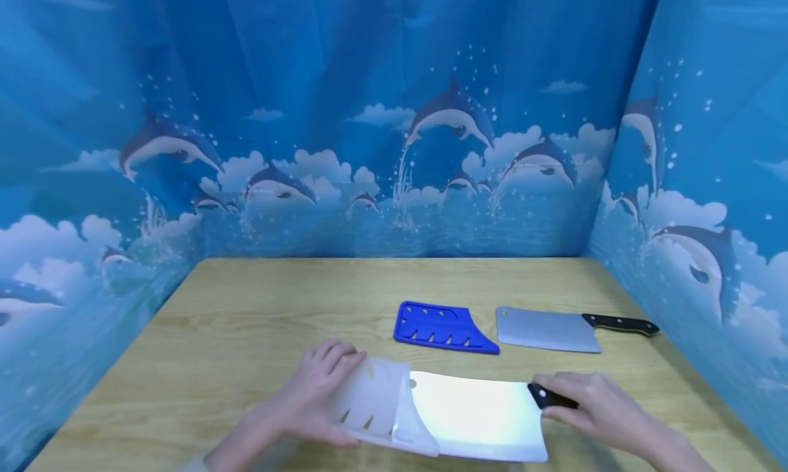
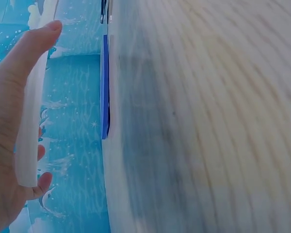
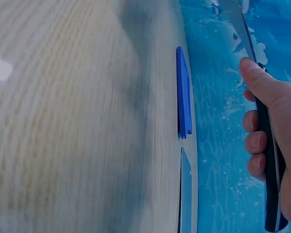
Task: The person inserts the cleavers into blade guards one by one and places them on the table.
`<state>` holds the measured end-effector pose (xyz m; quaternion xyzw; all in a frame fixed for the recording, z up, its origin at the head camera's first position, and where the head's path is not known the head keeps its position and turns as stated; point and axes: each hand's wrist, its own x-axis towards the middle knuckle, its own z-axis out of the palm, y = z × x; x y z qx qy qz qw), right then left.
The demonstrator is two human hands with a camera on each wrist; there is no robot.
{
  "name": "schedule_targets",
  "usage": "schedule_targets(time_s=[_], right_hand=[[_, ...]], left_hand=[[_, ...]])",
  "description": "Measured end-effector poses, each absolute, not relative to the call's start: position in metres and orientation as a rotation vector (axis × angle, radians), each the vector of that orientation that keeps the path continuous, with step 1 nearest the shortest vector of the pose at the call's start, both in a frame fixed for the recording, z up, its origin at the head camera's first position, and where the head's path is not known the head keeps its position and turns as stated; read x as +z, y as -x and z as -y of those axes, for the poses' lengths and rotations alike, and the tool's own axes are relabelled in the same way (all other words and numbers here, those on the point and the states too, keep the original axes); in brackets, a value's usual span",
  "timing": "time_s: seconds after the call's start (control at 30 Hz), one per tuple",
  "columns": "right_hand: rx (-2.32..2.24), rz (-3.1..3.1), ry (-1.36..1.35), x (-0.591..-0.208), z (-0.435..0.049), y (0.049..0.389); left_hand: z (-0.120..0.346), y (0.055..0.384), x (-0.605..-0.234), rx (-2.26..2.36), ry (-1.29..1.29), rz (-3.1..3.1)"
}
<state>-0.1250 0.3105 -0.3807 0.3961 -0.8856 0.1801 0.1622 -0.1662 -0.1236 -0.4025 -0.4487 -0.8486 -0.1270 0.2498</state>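
My left hand [image 1: 320,397] grips a white translucent blade cover [image 1: 375,400] by its closed end, thumb along the near edge and fingers along the far one. My right hand [image 1: 594,407] holds a cleaver [image 1: 477,414] by its black handle [image 3: 269,160], with the fingers wrapped round it. The cleaver's front end, with its small hole, is right at the cover's mouth, and the cover's slanted corner overlaps the blade in the head view. Both are held up over the table, as the wrist views show. In the left wrist view the white cover [image 2: 29,126] appears edge-on.
On the wooden table [image 1: 258,308] behind the hands lies a blue slotted blade cover [image 1: 440,328]. Right of it a second cleaver [image 1: 548,330] lies flat, its black handle pointing right. A blue dolphin-print curtain [image 1: 345,116] encloses the table's back and sides.
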Motion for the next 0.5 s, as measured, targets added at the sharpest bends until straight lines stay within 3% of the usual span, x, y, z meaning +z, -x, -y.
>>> schedule_targets(time_s=[0.5], right_hand=[[0.524, 2.553, -1.187, -0.367, -0.297, 0.125]], left_hand=[[0.138, 0.159, -0.397, -0.407, 1.185, 2.317]])
